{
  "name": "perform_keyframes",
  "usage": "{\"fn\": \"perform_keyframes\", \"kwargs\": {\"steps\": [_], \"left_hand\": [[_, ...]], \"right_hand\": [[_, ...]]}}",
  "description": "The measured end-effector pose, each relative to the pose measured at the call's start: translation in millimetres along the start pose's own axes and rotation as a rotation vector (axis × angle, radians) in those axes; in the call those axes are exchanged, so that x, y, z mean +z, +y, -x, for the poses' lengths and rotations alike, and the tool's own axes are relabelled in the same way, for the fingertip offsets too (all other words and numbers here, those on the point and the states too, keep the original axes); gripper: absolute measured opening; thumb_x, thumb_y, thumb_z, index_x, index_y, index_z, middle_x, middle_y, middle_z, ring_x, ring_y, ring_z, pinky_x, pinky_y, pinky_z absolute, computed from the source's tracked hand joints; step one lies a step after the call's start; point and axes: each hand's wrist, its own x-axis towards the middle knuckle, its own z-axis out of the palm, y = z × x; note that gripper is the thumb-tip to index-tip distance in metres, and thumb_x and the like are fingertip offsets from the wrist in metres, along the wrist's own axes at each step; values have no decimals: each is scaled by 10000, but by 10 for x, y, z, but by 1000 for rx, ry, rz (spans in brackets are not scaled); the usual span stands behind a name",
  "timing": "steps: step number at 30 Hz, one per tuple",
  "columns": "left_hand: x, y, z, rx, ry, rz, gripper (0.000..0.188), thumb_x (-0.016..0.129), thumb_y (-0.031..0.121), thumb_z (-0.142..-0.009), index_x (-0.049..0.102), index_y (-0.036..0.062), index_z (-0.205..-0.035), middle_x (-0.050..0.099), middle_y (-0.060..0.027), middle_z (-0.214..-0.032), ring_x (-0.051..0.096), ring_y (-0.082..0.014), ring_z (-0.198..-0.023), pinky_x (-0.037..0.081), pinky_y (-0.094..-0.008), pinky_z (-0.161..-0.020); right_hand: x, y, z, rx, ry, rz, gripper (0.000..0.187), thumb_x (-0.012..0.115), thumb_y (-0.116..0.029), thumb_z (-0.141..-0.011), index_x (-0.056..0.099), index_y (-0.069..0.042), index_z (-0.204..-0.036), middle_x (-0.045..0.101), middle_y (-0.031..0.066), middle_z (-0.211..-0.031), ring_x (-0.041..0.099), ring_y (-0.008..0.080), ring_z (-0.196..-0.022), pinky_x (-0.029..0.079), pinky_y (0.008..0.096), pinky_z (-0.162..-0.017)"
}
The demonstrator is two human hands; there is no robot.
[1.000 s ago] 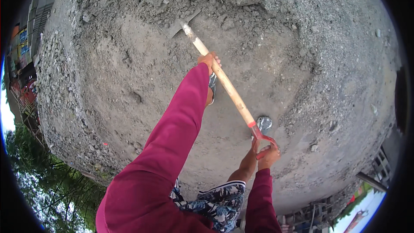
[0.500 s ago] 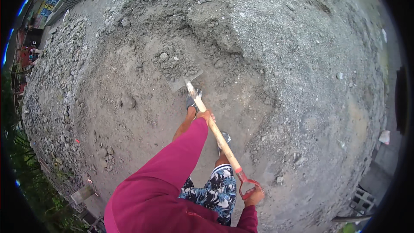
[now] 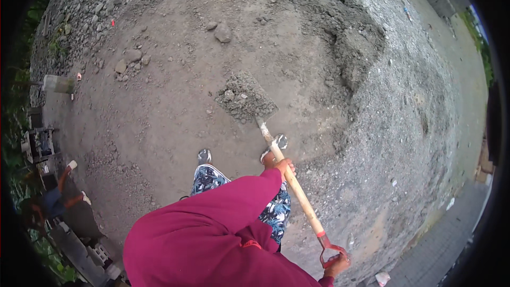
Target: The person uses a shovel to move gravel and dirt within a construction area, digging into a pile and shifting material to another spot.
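Observation:
I hold a shovel point(image 3: 300, 196) with a pale wooden shaft and a red D-shaped handle. My left hand point(image 3: 284, 167) is wrapped round the lower shaft, near the metal socket. At the other end, my right hand point(image 3: 337, 264) grips the red handle. The flat blade carries a heap of grey gravelly sand point(image 3: 245, 95) with a few larger stones in it. It is over the dirt ground ahead of my feet; whether it touches the ground I cannot tell.
A grey gravel pile point(image 3: 404, 122) with a dug-out edge rises on the right. Loose stones point(image 3: 223, 33) lie ahead. At the left edge are another person's legs point(image 3: 64, 194), hollow blocks point(image 3: 98, 254) and a pale cylindrical container point(image 3: 58, 84).
My body and view have turned left, away from the dug edge. The loaded shovel has swung along with me, both hands keeping their grip, and my feet have shifted.

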Motion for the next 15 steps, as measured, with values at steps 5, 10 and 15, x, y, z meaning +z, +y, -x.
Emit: {"fn": "perform_keyframes", "kwargs": {"steps": [5, 10, 15], "left_hand": [[-1528, 710, 492, 150, -15, 486, 191, 650, 138, -766, 509, 53, -862, 541, -92, -694, 564, -243, -536, 515, -411, -494], [-3798, 2038, 1357, 534, 148, 838, 209, 665, 174, -737, 545, 34, -834, 555, -108, -692, 580, -247, -563, 519, -418, -501], [-6392, 2892, 3097, 987, 488, 1069, 221, 603, 154, -778, 494, 55, -943, 532, -91, -721, 554, -227, -568, 527, -421, -541]], "right_hand": [[810, -552, 588, -309, -278, 267, 158, 593, -163, -768, 588, -37, -674, 412, 10, -503, 404, 120, -373, 297, 263, -334], [2550, -592, 1650, -487, -867, 228, 83, 563, -126, -794, 570, -44, -782, 443, 25, -500, 432, 131, -369, 326, 261, -334], [3834, -413, 4470, -621, -1563, 192, 225, 665, -109, -776, 532, -10, -928, 522, 43, -527, 468, 97, -410, 356, 234, -388]]}}
